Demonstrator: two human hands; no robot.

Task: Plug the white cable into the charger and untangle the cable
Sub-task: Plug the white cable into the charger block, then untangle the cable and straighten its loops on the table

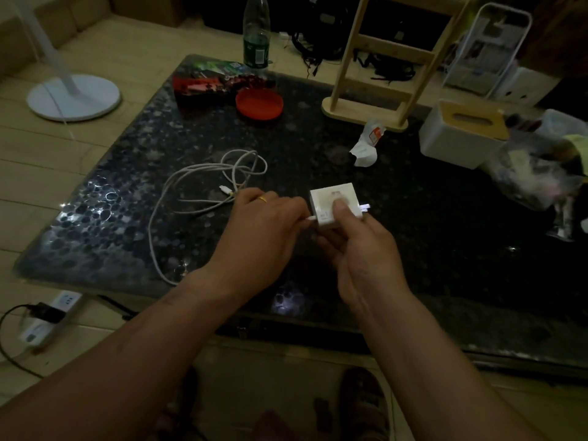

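Note:
A white square charger [327, 202] with metal prongs pointing right is held above the dark table [445, 256] by my right hand [359, 249], thumb pressed on its top face. My left hand [264, 227], wearing a gold ring, pinches the white cable's plug end against the charger's left side. The rest of the white cable [203, 186] lies in tangled loops on the table to the left, with its other connector lying free in the middle of the loops and one long loop running down toward the front edge.
On the table stand a red lid [259, 103], snack packets [206, 82], a green bottle [256, 36], a wooden rack [381, 68], a crumpled wrapper [366, 144], a tissue box [461, 135] and a plastic bag [541, 167]. A power strip [47, 316] and a fan base [73, 97] are on the floor at left.

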